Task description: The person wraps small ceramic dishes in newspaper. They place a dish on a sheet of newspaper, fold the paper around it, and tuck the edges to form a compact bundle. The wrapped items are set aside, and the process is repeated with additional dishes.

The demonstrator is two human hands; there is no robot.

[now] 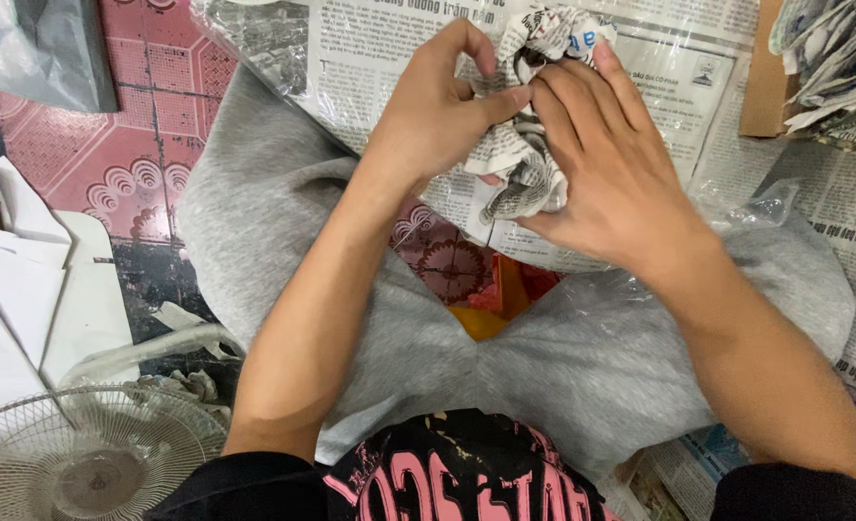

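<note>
Centrally, crumpled newspaper wad (524, 145) between both hands, left hand (438, 111) fingers pinching it, right hand (611, 164) fingers pressed over (partly hiding it)

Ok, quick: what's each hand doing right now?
Left hand: closed, pinching the crumpled newspaper wad.
Right hand: fingers curled around the same wad, gripping it.

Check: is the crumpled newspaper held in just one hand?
No: both the left hand and the right hand grip the crumpled newspaper between them, fingers pressed into it from either side.
</note>
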